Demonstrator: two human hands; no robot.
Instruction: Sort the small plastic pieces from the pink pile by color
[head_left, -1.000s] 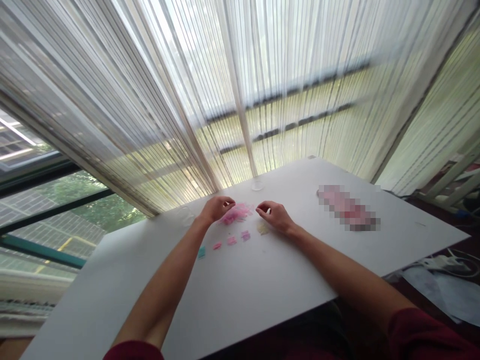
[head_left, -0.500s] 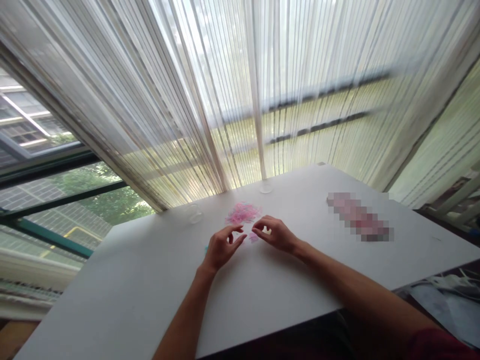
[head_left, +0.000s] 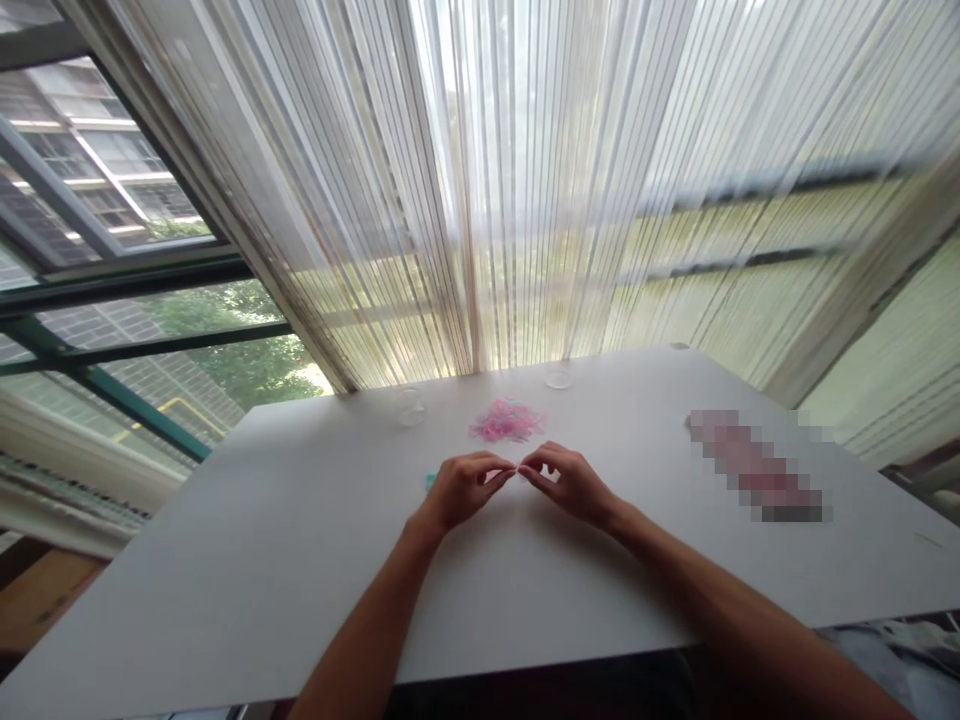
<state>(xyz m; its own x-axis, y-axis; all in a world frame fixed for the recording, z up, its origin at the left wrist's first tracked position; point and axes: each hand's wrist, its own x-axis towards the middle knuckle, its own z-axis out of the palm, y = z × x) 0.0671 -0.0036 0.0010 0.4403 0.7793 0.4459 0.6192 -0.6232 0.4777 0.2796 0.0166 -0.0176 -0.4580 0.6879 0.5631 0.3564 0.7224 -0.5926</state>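
My left hand (head_left: 463,490) and my right hand (head_left: 568,482) meet at the fingertips over the white table (head_left: 300,560). Thumb and index finger are pinched together on both. Whatever sits between the tips is too small to make out. Just beyond them lies a loose pile of small pink pieces (head_left: 508,420), mixed with some pale and bluish ones. A bit of teal material (head_left: 430,481) shows past the left hand's outer edge, partly hidden by it.
At the table's far side stand a clear container (head_left: 410,410) and a round clear lid-like piece (head_left: 558,380). To the right lies a blurred-out pinkish long object (head_left: 757,465). Sheer striped curtains (head_left: 510,250) hang behind the table.
Both hands have closed from loosely curved fingers into pinches, and their tips have come together. A pinkish piece seen between them before is now mostly hidden. The camera view has shifted.
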